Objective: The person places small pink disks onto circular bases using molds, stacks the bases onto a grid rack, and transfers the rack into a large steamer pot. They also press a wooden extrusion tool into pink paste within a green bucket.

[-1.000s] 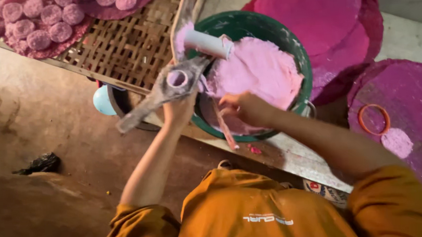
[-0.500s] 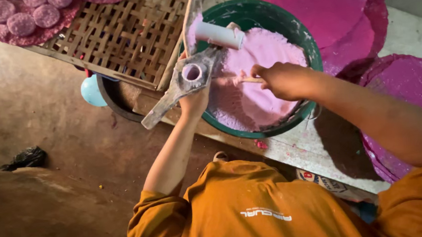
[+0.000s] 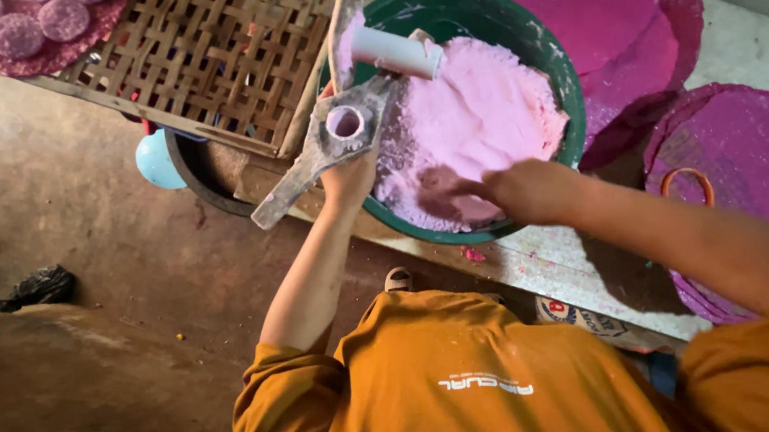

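Now the right hand (image 3: 527, 192) is pushed down into the pink powder (image 3: 477, 119) inside the green basin (image 3: 566, 104), its fingers pressed together and dug into the heap near the front wall, where a hollow is left in the powder. A second ago that hand was closer to the basin's near left edge, with a thin stick apparently held; no stick is seen in it now, so scooping by hand seems to be under way. The metal mould (image 3: 342, 129) is gripped from below by the left hand (image 3: 350, 178), fingers curled shut round its underside, and it is kept over the basin's left rim, its round cup already lined with pink. Compared with the earlier picture, the mould is barely shifted. A white cylinder (image 3: 396, 53) lies on the powder just beyond it. Behind, a woven bamboo rack (image 3: 203, 66) and magenta discs (image 3: 741, 155) are seen.
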